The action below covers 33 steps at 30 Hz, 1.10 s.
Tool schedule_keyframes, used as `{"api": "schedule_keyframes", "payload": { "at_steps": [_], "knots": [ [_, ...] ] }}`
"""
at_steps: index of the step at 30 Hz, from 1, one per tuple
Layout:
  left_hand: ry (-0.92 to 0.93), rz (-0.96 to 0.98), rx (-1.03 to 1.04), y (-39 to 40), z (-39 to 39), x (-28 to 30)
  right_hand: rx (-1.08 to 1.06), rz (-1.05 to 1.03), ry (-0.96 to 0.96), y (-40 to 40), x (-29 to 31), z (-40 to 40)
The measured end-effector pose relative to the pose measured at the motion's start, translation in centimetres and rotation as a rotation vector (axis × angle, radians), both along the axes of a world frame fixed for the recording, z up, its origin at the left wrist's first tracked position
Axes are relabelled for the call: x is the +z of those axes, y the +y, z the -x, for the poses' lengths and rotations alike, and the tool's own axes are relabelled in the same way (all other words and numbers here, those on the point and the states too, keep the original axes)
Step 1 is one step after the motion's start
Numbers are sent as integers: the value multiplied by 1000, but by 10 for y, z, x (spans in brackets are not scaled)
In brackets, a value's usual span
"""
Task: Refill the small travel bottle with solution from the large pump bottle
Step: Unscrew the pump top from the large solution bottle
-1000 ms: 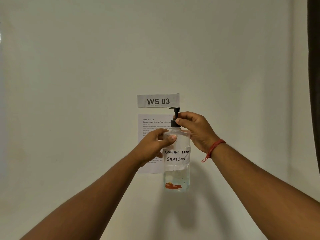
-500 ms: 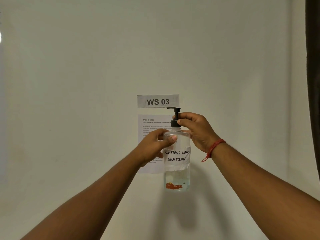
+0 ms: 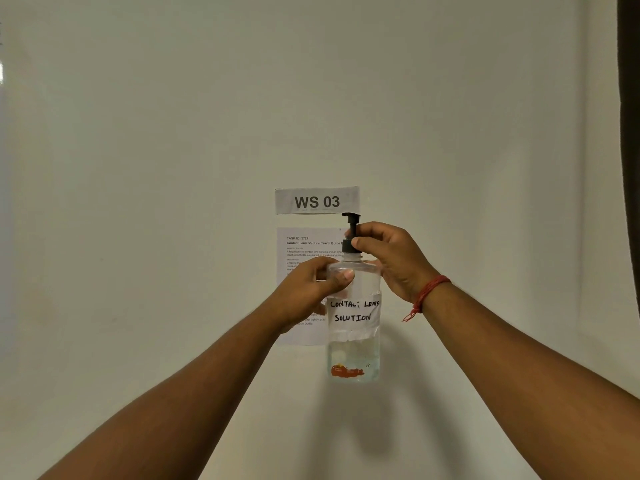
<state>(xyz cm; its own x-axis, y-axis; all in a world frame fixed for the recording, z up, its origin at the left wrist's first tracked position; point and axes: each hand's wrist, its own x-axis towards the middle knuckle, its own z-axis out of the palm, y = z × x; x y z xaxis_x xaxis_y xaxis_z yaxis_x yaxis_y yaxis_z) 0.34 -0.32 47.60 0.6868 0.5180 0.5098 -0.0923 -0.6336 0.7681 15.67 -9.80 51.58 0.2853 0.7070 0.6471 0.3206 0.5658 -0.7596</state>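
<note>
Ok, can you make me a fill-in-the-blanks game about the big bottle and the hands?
1. The left hand grips the clear pump bottle near its ____.
2. The right hand pinches the collar of the ____ pump.
3. The handwritten label reads "Contact Lens ____".
4. The sign on the wall reads "WS ____".

Missing words: shoulder; black; Solution; 03

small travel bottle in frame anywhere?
No. Only the large pump bottle shows, the left hand gripping its shoulder and the right hand gripping its black pump collar.
</note>
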Motion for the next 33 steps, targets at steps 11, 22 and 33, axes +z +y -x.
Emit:
{"api": "schedule_keyframes", "payload": {
  "at_steps": [11,22,33],
  "knots": [
    [1,7,-8,-3,1,-2,-25,14,-7,2,-1,-2],
    [4,-2,9,-4,-1,-2,-74,-21,-13,7,-4,-6],
    [2,-5,15,-6,0,-2,-11,-24,18,6,-5,-4]
  ]
}}
